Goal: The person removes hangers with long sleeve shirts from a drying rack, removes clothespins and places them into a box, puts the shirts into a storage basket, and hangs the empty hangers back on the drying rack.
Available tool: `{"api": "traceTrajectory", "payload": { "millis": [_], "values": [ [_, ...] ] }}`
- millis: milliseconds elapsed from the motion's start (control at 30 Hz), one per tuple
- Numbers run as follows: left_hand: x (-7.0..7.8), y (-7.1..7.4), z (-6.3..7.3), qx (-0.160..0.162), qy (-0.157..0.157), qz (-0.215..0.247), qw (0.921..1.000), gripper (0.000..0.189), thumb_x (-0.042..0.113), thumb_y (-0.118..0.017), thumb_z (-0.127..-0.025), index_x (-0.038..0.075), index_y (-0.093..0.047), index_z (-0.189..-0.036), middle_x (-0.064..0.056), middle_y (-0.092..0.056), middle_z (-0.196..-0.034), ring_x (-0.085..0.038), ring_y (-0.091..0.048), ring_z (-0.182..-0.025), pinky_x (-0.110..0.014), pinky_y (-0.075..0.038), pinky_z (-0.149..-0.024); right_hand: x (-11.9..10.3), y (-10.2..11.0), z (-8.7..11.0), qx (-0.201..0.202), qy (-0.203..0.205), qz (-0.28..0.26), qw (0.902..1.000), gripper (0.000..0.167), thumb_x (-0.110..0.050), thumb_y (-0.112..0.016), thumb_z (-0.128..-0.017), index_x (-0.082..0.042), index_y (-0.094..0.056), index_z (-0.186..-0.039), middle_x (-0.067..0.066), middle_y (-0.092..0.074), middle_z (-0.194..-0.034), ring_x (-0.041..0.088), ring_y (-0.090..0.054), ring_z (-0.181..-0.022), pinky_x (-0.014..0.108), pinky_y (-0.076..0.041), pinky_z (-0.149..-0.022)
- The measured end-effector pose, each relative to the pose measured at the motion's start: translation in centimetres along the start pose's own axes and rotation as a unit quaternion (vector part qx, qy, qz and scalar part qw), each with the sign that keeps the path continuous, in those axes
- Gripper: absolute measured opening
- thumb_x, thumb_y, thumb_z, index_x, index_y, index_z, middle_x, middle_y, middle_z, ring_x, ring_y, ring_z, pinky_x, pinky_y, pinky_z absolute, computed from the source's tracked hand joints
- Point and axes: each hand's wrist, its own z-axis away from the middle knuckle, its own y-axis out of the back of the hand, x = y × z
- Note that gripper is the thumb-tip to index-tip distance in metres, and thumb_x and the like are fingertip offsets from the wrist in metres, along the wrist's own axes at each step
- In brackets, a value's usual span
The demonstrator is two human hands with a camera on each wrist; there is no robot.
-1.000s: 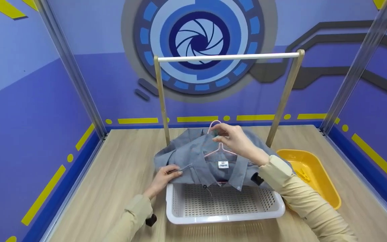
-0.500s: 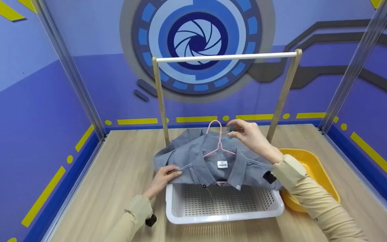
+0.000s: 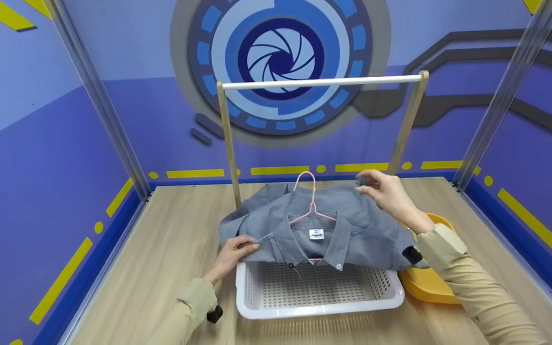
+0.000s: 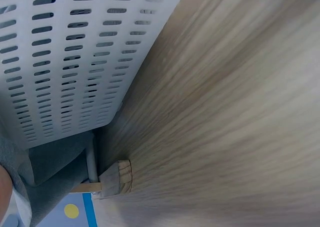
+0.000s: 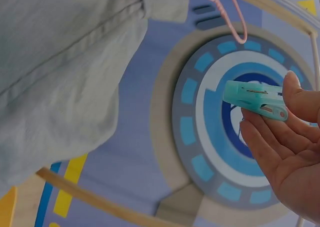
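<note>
A grey-blue collared shirt [image 3: 372, 235] lies spread over the back of a white perforated basket [image 3: 321, 312], with a pink hanger [image 3: 313, 191] in its neck and the hook pointing up. My left hand [image 3: 230, 256] pinches the shirt at its left shoulder. Above the right part of the shirt, my right hand [image 3: 391, 194] holds a translucent teal clothespin [image 5: 254, 97] between thumb and fingers. The right wrist view shows that clothespin apart from the shirt and from the hanger hook. In the left wrist view only a sliver of the left hand shows beside the cloth.
Behind the shirt stands a wooden rack with a white rail [image 3: 324, 82]. A yellow tray [image 3: 431, 290] sits right of the basket, partly covered by the right sleeve [image 3: 477, 282] and the shirt. Patterned blue walls enclose the wooden table [image 3: 170, 230].
My right hand, carrying the clothespin, has moved from beside the hanger hook toward the right end of the shirt. The left hand has kept its place on the left shoulder.
</note>
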Motion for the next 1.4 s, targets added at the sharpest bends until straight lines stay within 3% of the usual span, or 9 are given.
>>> {"api": "traceTrajectory", "payload": {
  "millis": [133,200,300,600,1000,1267,1400],
  "values": [
    [-0.1,0.0,0.0,0.000,-0.001,0.003,1.0000,0.011,-0.002,-0.061,-0.084,-0.010,-0.063,-0.091,-0.018,-0.062,-0.086,-0.014,-0.054,-0.078,-0.024,-0.042,-0.071,1.4,0.8,0.5,-0.001,-0.029,-0.004,0.9996,0.025,-0.009,-0.061,-0.087,-0.001,-0.057,-0.110,0.012,-0.062,-0.093,0.022,-0.061,-0.074,0.031,-0.048,-0.058],
    [-0.1,0.0,0.1,-0.001,-0.003,0.006,1.0000,0.012,-0.003,-0.061,-0.084,-0.010,-0.063,-0.092,-0.019,-0.062,-0.086,-0.014,-0.054,-0.078,-0.024,-0.042,-0.071,2.2,1.1,0.8,0.005,-0.034,0.007,0.9994,0.026,-0.008,-0.062,-0.086,0.001,-0.057,-0.110,0.013,-0.061,-0.093,0.023,-0.061,-0.080,0.033,-0.049,-0.067],
    [-0.2,0.0,0.2,-0.006,-0.008,0.010,0.9999,0.012,-0.003,-0.060,-0.084,-0.011,-0.062,-0.092,-0.020,-0.061,-0.086,-0.014,-0.054,-0.077,-0.023,-0.042,-0.070,3.7,1.5,1.3,0.013,-0.047,0.022,0.9986,0.025,-0.007,-0.063,-0.085,0.003,-0.057,-0.108,0.014,-0.061,-0.091,0.026,-0.061,-0.080,0.038,-0.048,-0.070],
    [-0.4,-0.1,0.2,0.001,-0.008,0.006,0.9999,0.012,-0.002,-0.061,-0.084,-0.011,-0.062,-0.092,-0.020,-0.061,-0.086,-0.015,-0.055,-0.078,-0.025,-0.042,-0.071,8.3,2.9,3.2,0.012,-0.116,0.059,0.9914,0.033,-0.014,-0.062,-0.087,0.006,-0.055,-0.112,0.020,-0.059,-0.096,0.033,-0.058,-0.084,0.045,-0.047,-0.070],
    [-0.2,0.0,0.0,0.000,-0.023,-0.005,0.9997,0.010,-0.003,-0.061,-0.083,-0.010,-0.062,-0.090,-0.020,-0.061,-0.085,-0.014,-0.055,-0.077,-0.024,-0.042,-0.071,13.5,3.9,6.3,0.029,-0.154,0.112,0.9813,0.035,-0.016,-0.063,-0.087,0.013,-0.056,-0.105,0.025,-0.060,-0.090,0.034,-0.057,-0.078,0.046,-0.046,-0.068],
    [-0.2,0.0,-0.1,0.001,-0.011,0.001,0.9999,0.011,-0.002,-0.061,-0.084,-0.010,-0.063,-0.091,-0.019,-0.062,-0.086,-0.014,-0.055,-0.078,-0.024,-0.042,-0.071,15.1,3.8,7.4,0.003,-0.199,0.116,0.9731,0.036,-0.011,-0.063,-0.086,0.017,-0.053,-0.105,0.028,-0.057,-0.092,0.037,-0.055,-0.080,0.049,-0.044,-0.072],
    [-0.3,0.0,0.0,0.000,0.001,-0.001,1.0000,0.012,-0.002,-0.061,-0.084,-0.010,-0.063,-0.092,-0.017,-0.062,-0.087,-0.013,-0.054,-0.078,-0.024,-0.041,-0.071,15.8,3.6,8.0,-0.021,-0.219,0.121,0.9681,0.031,-0.010,-0.064,-0.084,0.017,-0.055,-0.098,0.023,-0.059,-0.081,0.031,-0.056,-0.070,0.043,-0.045,-0.064]
  ]
}}
